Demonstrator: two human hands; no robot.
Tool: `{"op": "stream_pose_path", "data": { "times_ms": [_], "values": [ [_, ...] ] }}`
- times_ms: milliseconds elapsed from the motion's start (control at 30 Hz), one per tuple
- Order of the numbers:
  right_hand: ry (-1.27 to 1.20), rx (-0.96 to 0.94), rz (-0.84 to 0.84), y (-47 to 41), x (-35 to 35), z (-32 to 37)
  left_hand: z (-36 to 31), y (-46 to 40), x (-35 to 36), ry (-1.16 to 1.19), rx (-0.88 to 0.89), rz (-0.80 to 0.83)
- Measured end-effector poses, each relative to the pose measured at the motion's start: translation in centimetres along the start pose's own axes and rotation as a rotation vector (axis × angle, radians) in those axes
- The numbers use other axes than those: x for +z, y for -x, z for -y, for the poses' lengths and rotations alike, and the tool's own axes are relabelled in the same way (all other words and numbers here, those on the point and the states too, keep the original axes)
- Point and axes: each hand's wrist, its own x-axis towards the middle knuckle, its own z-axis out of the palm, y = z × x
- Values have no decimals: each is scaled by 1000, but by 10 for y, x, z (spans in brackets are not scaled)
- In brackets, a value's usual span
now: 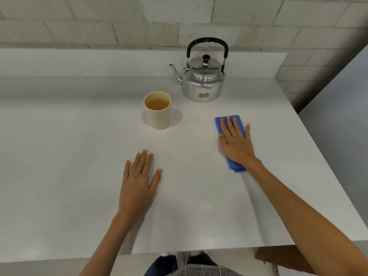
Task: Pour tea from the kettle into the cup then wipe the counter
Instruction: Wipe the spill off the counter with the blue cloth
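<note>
The blue cloth is mostly covered by the right hand, which lies flat on it with fingers spread, pressing rather than gripping; only its far end and a blurred near corner show. What the kettle holds cannot be seen, since its lid is on; it stands upright near the back of the white surface, black handle raised and spout pointing left. The beige cup stands just in front and left of the kettle, apart from it, holding brown tea a little below the rim. Faint yellowish specks between cup and cloth are hard to make out. The left hand rests open, palm down, holding nothing.
</note>
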Motion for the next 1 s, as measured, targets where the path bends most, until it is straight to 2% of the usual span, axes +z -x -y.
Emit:
{"op": "stream_pose_path", "data": {
  "times_ms": [267,467,600,800,900,1000],
  "values": [
    [38,-113,35,-51,4,44,-1,0,0,14,-10,2],
    [72,-320,-2,6,20,87,-1,0,-1,4,-3,-8],
    [51,-367,30,69,25,102,-1,0,-1,-5,-3,-7],
    [-85,-364,120,145,19,60,-1,1,-2,9,-5,21],
    [-152,-344,130,142,12,30,-1,1,-2,22,-8,12],
    [-98,-257,34,113,9,17,-3,1,-4,49,-11,-2]
  ]
}}
